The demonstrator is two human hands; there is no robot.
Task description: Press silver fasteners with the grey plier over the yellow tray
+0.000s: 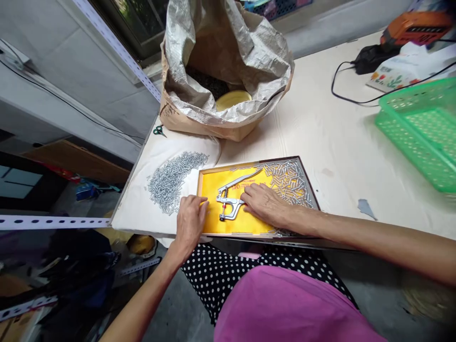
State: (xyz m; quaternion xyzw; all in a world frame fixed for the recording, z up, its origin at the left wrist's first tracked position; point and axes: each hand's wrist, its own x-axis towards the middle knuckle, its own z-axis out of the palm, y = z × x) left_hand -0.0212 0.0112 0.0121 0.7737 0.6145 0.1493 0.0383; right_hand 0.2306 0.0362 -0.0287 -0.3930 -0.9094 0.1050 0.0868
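My right hand [265, 202] is closed round the handle end of silver snap pliers [233, 205], which lie over the yellow bottom of a shallow tray [310, 187]. The pliers' long upper lever points up and to the right, and their jaw faces left. At the tray's left edge is my left hand [192, 216], with its fingers curled and the thumb close to the index finger. Whatever is between those fingertips is too small to make out. Many small metal pins [290, 180] lie in the tray's right part. A pile of similar pins [169, 183] lies left of it on white cloth.
Behind the tray stands a large open sack [213, 123] with dark contents and a yellow bowl [233, 99]. Green-handled scissors [158, 130] lie at the table's left edge. A green basket [416, 142], a black cable [333, 88] and an orange device [415, 28] are on the right.
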